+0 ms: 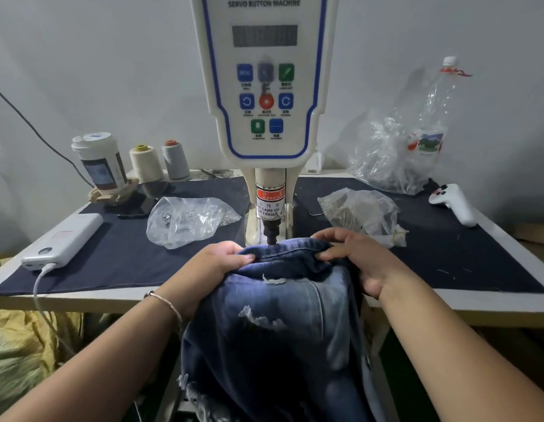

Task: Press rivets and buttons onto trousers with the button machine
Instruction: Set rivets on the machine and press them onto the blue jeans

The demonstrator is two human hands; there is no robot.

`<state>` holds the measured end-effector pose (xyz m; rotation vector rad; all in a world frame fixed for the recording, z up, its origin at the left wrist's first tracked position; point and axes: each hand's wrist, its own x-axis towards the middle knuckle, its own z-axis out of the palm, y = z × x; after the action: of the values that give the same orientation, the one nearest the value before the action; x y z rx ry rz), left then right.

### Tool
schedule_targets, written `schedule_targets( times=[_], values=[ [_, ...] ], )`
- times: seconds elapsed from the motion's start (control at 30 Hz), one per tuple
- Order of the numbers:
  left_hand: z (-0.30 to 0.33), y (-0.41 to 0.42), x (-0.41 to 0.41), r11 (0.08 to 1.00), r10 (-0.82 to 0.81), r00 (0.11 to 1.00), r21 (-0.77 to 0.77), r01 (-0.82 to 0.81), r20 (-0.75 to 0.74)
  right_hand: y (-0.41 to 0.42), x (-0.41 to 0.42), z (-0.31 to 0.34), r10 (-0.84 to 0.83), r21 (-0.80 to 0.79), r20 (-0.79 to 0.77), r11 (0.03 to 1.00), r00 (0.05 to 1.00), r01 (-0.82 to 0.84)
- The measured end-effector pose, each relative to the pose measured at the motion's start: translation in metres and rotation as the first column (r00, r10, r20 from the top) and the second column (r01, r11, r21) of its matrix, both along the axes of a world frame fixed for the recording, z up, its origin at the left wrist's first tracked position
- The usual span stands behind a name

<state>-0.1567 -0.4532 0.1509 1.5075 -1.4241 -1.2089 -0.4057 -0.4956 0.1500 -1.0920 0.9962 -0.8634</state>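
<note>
A person's left hand [217, 258] pinches the folded waistband of distressed blue denim trousers [277, 324]. Between both hands, just beyond the fingertips, the white servo button machine's [264, 86] black punch [271, 234] meets the waistband. The right hand [360, 258] grips the waistband's other side.

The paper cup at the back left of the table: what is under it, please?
The paper cup stands tilted in a tan holder on the dark cloth. A dark flat thing lies beside it. The cup's bottom is hidden.
</note>
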Motion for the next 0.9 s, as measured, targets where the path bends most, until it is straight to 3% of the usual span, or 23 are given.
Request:
schedule_targets(
  times=[0.1, 0.27, 0.37, 0.47, 0.53, 0.73, 0.9],
  values=[
    [0.000, -0.015, 0.006, 0.991, 0.014, 0.991, 0.129, -0.031, 0.135, -0.008, 0.009, 0.003, 0.036, 0.047, -0.026, 0.998, 0.999, -0.035],
    [0.001, -0.015, 0.024, 0.982, 0.181, 0.980, 0.063, -0.177, -0.077, -0.019, 0.026, 0.007, 0.018, 0.076, 0.006, 0.997, 1.000, -0.018],
    [-0.003, -0.019, 0.031, 0.984, 0.176, 0.984, 0.042, -0.176, -0.007, -0.017, 0.018, 0.016, 0.254, 0.214, 0.051, 0.942, 0.966, -0.259],
    [-0.006, -0.024, 0.032, 0.991, 0.130, 0.988, 0.016, -0.132, 0.086, -0.019, 0.005, 0.016, 0.422, 0.223, -0.188, 0.898, 0.887, -0.380],
    [-0.006, -0.023, 0.032, 0.997, 0.079, 0.994, 0.013, -0.080, 0.078, -0.021, 0.005, 0.013, 0.362, 0.255, -0.235, 0.918, 0.902, -0.302],
    [0.004, -0.021, 0.039, 0.947, -0.255, 0.967, 0.202, 0.252, -0.008, -0.029, 0.014, 0.003, 0.154, 0.363, -0.053, 0.924, 0.987, -0.124],
    [0.003, -0.025, 0.045, 0.927, -0.254, 0.939, 0.220, 0.305, -0.233, -0.031, 0.021, 0.006, 0.152, 0.370, 0.003, 0.918, 0.988, -0.142]
  ],
)
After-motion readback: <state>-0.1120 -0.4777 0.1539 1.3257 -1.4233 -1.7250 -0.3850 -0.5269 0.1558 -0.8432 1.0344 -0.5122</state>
